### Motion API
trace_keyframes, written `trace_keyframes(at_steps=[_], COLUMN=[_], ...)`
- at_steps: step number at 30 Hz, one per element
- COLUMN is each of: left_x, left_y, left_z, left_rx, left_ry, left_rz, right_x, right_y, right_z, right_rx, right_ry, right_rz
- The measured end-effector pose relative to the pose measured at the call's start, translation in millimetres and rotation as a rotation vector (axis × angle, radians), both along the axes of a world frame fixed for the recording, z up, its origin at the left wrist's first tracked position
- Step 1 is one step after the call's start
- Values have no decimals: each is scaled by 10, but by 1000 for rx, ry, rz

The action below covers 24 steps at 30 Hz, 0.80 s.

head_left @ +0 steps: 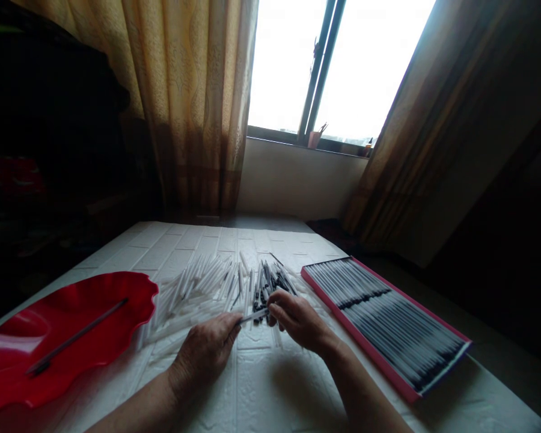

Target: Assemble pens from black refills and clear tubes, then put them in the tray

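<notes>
A slim pen spans the gap between my two hands above the white table. My left hand pinches its left end, and my right hand has its fingers closed at the other end, near a dark tip. Just beyond lies a pile of dark pen parts, some black-capped. Left of that pile, many clear and whitish pen tubes are spread loosely. To the right, a shallow pink-edged box holds rows of pens with dark ends.
A red scalloped tray stands at the left with one dark pen in it. The white brick-patterned table ends below a window. On the sill stands a small pink cup. Curtains hang at both sides.
</notes>
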State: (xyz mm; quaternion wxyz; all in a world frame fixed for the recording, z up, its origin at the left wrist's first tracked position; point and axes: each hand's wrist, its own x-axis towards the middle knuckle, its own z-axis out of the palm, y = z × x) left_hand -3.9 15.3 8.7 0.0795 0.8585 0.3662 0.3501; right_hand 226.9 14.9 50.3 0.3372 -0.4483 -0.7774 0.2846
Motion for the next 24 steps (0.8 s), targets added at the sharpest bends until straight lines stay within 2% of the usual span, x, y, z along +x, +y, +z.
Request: trace_keyframes(at_steps=[3,6,11,17,24], left_x=[2,-23,-72,-71,6], left_y=[-6,13,107,177,156], left_z=[4,23,115,144,46], left_rx=[-52,-113,-273,-551,-757], left_ry=[-67,-172,-432,-718,-825], left_rz=[3,30,106,71,0], right_x=[15,79,197,75,-230], right_y=[15,50,104,45,-62], right_z=[-19,-25,19,73,-36], right_rx=[3,16,-74,-283,-476], right_ry=[56,90,276,338,376], right_rz=[16,-41,-106,25,169])
